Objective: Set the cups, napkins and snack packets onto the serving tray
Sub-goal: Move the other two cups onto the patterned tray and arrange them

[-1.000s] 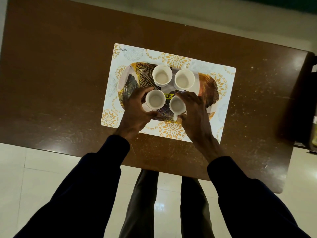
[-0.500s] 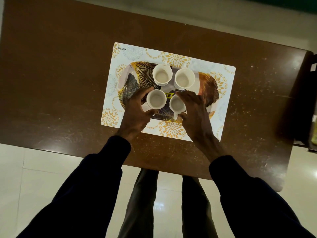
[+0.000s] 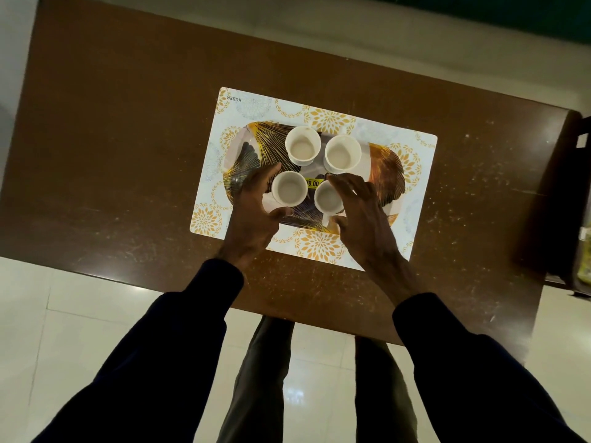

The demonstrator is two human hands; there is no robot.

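Note:
An oval serving tray (image 3: 388,167) with a gold and dark leaf pattern lies on a placemat. Several small white cups stand on it, all empty. Two stand at the back: a far-left cup (image 3: 302,145) and a far-right cup (image 3: 342,154). My left hand (image 3: 251,212) curls around the near-left cup (image 3: 289,188), index finger on its left side and thumb under its near edge. My right hand (image 3: 364,215) wraps the near-right cup (image 3: 327,197) from the right, hiding part of its rim. A yellow price sticker (image 3: 312,183) shows between the two near cups.
The white placemat (image 3: 243,103) with orange flower prints lies in the middle of a scuffed brown table (image 3: 128,139). The table's front edge runs just below my wrists, with tiled floor (image 3: 64,314) and my legs beneath. Dark furniture (image 3: 575,193) stands at the right edge.
Both hands stay at the two near cups and the cups have not shifted. Only the view has moved slightly.

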